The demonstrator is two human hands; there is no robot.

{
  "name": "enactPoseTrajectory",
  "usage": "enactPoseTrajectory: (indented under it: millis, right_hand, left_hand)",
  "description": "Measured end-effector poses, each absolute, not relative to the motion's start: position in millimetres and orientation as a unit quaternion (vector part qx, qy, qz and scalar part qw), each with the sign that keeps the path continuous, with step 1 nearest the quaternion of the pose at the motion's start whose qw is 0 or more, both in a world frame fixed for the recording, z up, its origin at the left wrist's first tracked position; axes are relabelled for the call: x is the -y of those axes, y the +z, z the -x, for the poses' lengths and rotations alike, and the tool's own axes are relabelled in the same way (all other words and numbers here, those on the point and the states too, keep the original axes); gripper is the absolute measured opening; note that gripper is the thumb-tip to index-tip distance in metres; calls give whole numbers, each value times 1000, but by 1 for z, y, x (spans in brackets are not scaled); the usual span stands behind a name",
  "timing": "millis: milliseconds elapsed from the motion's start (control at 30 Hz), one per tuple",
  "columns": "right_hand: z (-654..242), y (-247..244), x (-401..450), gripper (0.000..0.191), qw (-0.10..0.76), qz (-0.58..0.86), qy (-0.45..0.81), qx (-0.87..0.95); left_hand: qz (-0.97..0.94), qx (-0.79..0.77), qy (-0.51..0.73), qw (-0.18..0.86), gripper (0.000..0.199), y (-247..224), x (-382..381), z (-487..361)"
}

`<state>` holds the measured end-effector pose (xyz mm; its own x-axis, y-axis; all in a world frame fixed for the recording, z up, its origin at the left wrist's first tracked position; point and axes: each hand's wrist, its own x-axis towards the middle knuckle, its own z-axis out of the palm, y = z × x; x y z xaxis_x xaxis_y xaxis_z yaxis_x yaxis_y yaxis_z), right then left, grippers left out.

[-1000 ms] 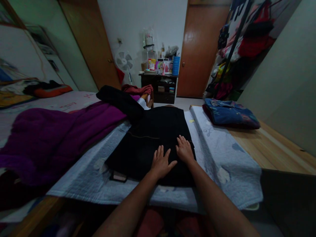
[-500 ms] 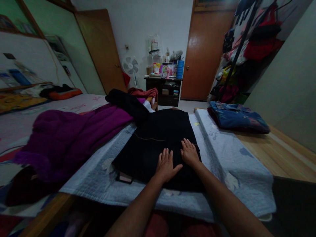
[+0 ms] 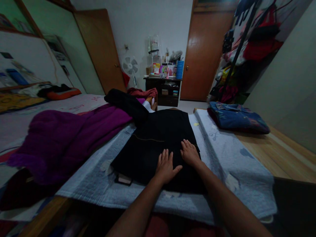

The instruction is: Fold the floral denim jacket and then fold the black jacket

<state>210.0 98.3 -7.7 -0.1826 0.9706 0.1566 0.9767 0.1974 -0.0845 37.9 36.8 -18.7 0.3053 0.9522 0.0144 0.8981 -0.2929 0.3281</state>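
Note:
A black garment [image 3: 145, 151] with a thin tan seam line lies spread on a light blue quilted cloth [image 3: 96, 184]. My left hand [image 3: 166, 166] rests flat on its near part, fingers spread and thumb out to the right. Just right of it, my right hand [image 3: 190, 152] also lies palm down on the black fabric, near its right edge. Neither hand grips anything. From under the garment's near left corner pokes a small pale item with a dark rim [image 3: 124, 179]. The garment's far left part reaches over a purple cloth.
To the left, the purple fleece cloth [image 3: 74, 138] lies across a bed. Folded blue denim [image 3: 238, 117] sits at the right on a wooden surface [image 3: 261, 148]. Farther back stand a fan [image 3: 130, 65], a dark shelf [image 3: 163, 93] and a brown door [image 3: 204, 52].

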Motion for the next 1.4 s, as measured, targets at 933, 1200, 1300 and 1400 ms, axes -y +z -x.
enactPoseTrajectory:
  millis: [933, 1200, 1300, 1400]
  right_hand:
    - [-181, -21, -111, 51, 136, 609, -33, 781]
    - [-180, -20, -111, 51, 130, 612, -32, 780]
    - [-180, -20, -111, 51, 128, 612, -34, 780]
    - [-181, -20, -111, 52, 125, 613, -31, 780]
  left_hand:
    - [-702, -550, 328, 312, 52, 32, -102, 39]
    - [-587, -616, 489, 192, 48, 50, -157, 78]
    - [-558, -629, 520, 149, 50, 59, -170, 84]
    - [-539, -614, 561, 131, 57, 69, -183, 88]
